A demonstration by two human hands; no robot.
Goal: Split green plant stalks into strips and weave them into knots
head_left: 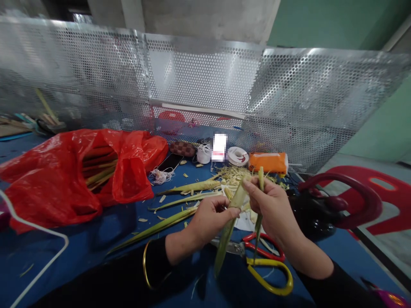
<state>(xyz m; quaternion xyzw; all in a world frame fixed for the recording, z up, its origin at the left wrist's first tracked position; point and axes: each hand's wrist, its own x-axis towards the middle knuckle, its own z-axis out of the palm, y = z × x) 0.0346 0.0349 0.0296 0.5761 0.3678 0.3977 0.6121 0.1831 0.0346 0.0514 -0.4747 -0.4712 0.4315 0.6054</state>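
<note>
My left hand [213, 216] grips a broad, pale-green leaf sheath [226, 239] between thumb and fingers; it slants down toward the table's near edge. My right hand [268, 201] pinches its upper end and also has a thin green leaf strip [258, 222] hanging down from the fingers. Just below both hands lies a pair of scissors [269, 269] with one red and one yellow handle, partly covered by the leaf. To the left rest several long green stalks [157, 226] with tapering tips. Behind my hands is a heap of pale shredded trimmings [237, 173].
A red plastic bag [128, 179] on the left holds more stalks. Along the back are a phone [171, 161], a checkered pouch [182, 148], a tape roll [238, 156] and an orange pack [269, 162]. A black kettle [316, 214] stands right; a white cable [41, 231] crosses the left side.
</note>
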